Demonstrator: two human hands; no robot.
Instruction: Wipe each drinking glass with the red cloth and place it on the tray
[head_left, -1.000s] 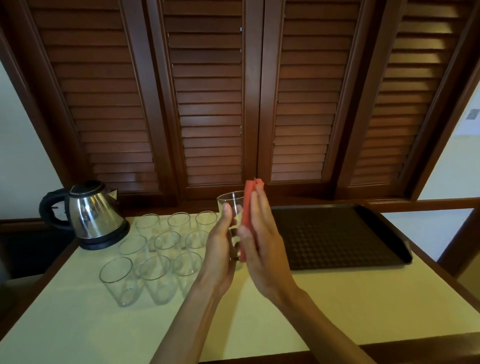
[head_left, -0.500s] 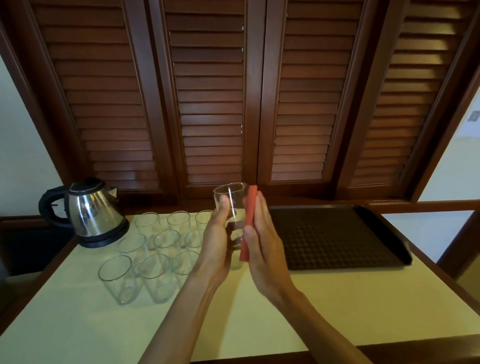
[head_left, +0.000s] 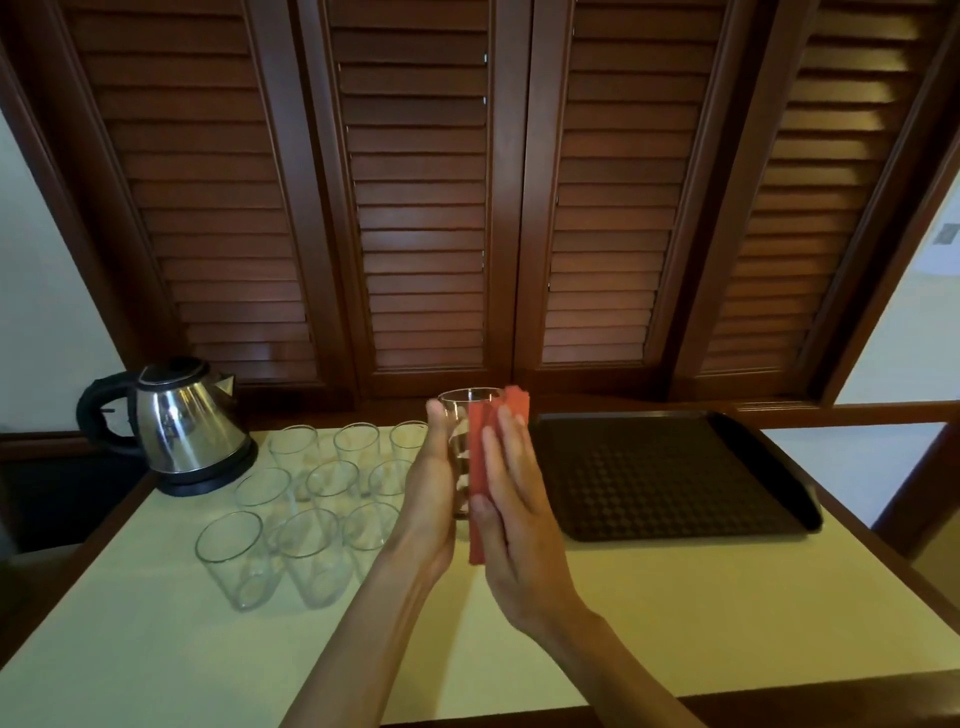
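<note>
My left hand (head_left: 434, 488) holds a clear drinking glass (head_left: 458, 415) upright above the table, thumb up near its rim. A folded red cloth (head_left: 480, 467) lies against the glass's right side, and its top reaches the rim. My right hand (head_left: 514, 504) presses the cloth to the glass with straight fingers. Several more glasses (head_left: 311, 499) stand in rows on the table to the left. The dark tray (head_left: 670, 467) lies to the right with nothing on it.
A steel kettle (head_left: 184, 426) stands at the table's back left corner. The pale table (head_left: 675, 597) has a dark wooden edge all round. Brown louvred shutters close off the back.
The glass and cloth have dipped slightly after rising. My right hand has slid the cloth along the glass, and the cloth's top now sits level with the rim.
</note>
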